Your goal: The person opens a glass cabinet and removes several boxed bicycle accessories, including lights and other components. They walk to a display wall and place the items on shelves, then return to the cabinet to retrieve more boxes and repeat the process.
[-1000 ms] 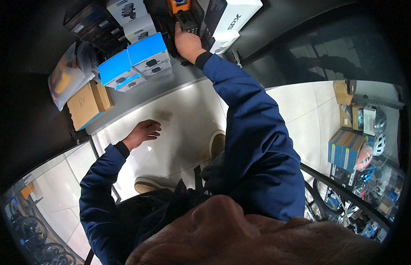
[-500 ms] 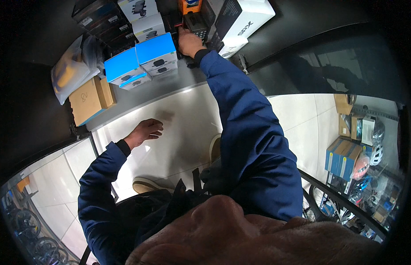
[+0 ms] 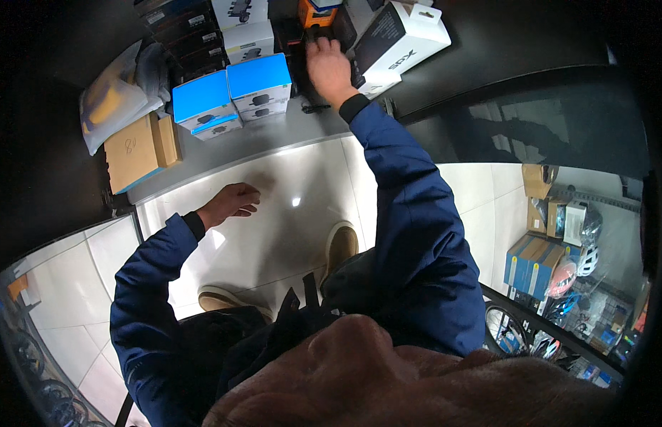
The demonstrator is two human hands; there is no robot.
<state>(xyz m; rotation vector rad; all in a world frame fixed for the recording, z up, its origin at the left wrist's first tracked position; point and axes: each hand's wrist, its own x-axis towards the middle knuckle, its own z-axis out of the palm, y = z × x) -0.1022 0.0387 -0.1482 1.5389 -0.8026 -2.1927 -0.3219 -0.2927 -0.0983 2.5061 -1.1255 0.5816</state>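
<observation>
Plastic bag: at the far left I see a clear bag (image 3: 107, 99) with something yellow inside; it leans on the cardboard box.
Cardboard box: this brown box (image 3: 130, 153) stands near the front edge of the grey shelf (image 3: 210, 149).
Dark boxes: a stack of them (image 3: 188, 39) is at the back of the shelf.
Left hand: it (image 3: 231, 203) is in the air above the tiled floor (image 3: 295, 160), with fingers loosely bent, half open, and holds nothing.
Blue-topped boxes: these (image 3: 258, 80) sit in front, side by side, just before the white boxes (image 3: 247, 39).
Dark items: they (image 3: 297, 60) lie in the narrow space between the blue-topped boxes and the right hand; their exact kind I cannot tell.
Right hand: it (image 3: 329, 64) reaches into the shelf among the dark items, its fingers pointing to the back and somewhat bent. The fingertips are blurred, so I cannot tell if they grip anything.
Orange box: it (image 3: 317, 16) is just beyond these fingertips.
Black-and-white box: it (image 3: 409, 46) stands tilted, to the right of the right hand.
Far right: blue-and-brown boxes (image 3: 534, 263) are beside a pink helmet (image 3: 562, 276).
</observation>
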